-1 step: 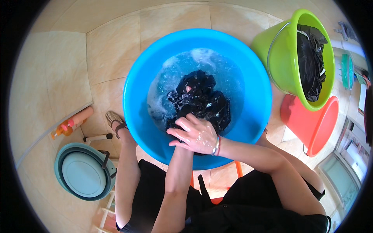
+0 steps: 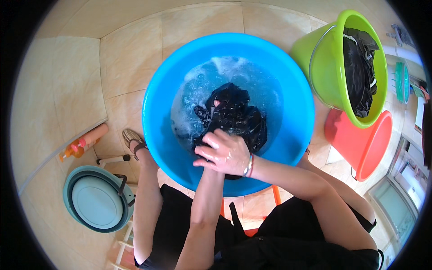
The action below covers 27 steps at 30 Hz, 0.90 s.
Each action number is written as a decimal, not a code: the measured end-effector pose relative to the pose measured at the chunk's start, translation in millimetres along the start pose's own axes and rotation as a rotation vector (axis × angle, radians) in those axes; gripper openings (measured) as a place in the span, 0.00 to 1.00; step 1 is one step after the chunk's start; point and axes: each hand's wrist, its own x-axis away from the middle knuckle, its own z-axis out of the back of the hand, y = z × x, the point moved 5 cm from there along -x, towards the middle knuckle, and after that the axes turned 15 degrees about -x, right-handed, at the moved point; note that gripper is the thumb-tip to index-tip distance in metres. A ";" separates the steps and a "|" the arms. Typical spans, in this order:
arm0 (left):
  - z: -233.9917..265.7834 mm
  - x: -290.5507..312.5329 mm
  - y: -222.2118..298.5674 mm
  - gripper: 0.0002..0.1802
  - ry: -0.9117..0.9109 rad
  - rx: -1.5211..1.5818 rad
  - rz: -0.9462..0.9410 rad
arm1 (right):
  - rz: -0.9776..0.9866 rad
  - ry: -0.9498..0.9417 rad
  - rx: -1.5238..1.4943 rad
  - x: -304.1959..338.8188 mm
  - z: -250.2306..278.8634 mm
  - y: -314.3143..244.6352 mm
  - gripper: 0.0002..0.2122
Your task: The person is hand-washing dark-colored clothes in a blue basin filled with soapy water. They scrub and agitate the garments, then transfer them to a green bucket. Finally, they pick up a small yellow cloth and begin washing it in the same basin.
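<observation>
A soaked black garment (image 2: 234, 105) lies bunched in sudsy water inside a large blue basin (image 2: 292, 148) between my legs. My left hand (image 2: 217, 103) is inside the cloth; a small bit of skin shows through it, and the fingers are otherwise hidden. The left forearm comes up from below and passes under my right hand. Across the left wrist, my right hand (image 2: 227, 153) bends its wet fingers, slightly apart, onto the near part of the garment. Some foam sits on its back, and two thin bands circle the wrist.
At the right, a lime-green bucket (image 2: 319, 67) holds dark clothes (image 2: 358, 72), with a coral-red bucket (image 2: 357, 144) beside it. Near the left wall are orange and pink bottles (image 2: 83, 143) and a grey-green folding basin (image 2: 96, 202). Orange legs (image 2: 276, 195) show under the blue basin.
My right hand has shifted slightly left and its fingers are bent more. Less foam shows on its back. The suds on the water have moved a little.
</observation>
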 end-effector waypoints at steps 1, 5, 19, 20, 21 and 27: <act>2.8 -0.6 -5.1 0.28 0.035 -0.019 -0.008 | 0.047 0.089 0.045 -5.3 4.0 6.4 0.14; 26.8 -5.4 -15.6 0.29 0.228 -0.217 -0.078 | 0.017 0.211 -0.137 -16.6 4.4 45.8 0.09; 52.2 9.0 25.3 0.36 0.552 -0.252 -0.251 | -0.535 0.248 0.236 2.9 53.4 181.0 0.29; 65.9 8.3 22.1 0.35 0.566 -0.281 -0.314 | -0.433 0.148 0.285 2.6 37.1 161.1 0.32; 54.1 5.7 20.4 0.35 0.553 -0.312 -0.360 | -0.382 -0.016 0.432 12.5 26.4 160.1 0.33; 42.1 -13.7 31.5 0.31 0.280 -0.411 -0.314 | -0.625 -0.024 0.516 -2.9 14.5 203.3 0.25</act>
